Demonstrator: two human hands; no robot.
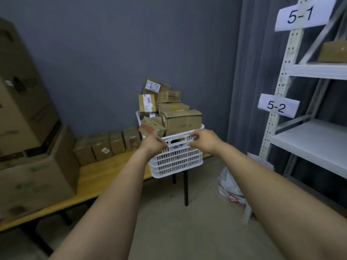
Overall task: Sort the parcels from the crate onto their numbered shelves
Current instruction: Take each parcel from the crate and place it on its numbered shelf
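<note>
A white slotted plastic crate (pixel 176 162) stands at the right end of a wooden table (pixel 105 177), heaped with several brown cardboard parcels (pixel 181 121). My left hand (pixel 153 144) and my right hand (pixel 203 140) both reach out to the crate's near rim, either side of its handle slot, with fingers curled at the rim. White metal shelves stand on the right, with paper labels 5-1 (pixel 300 15) and 5-2 (pixel 277 106). One parcel (pixel 333 52) lies on the shelf under the 5-1 label. The 5-2 shelf board (pixel 315 139) is bare.
Large cardboard boxes (pixel 28 128) are stacked on the table's left, with a row of small boxes (pixel 109 145) along the wall. A white plastic bag (pixel 231 184) lies on the floor by the shelf post. Grey floor lies between me and the table.
</note>
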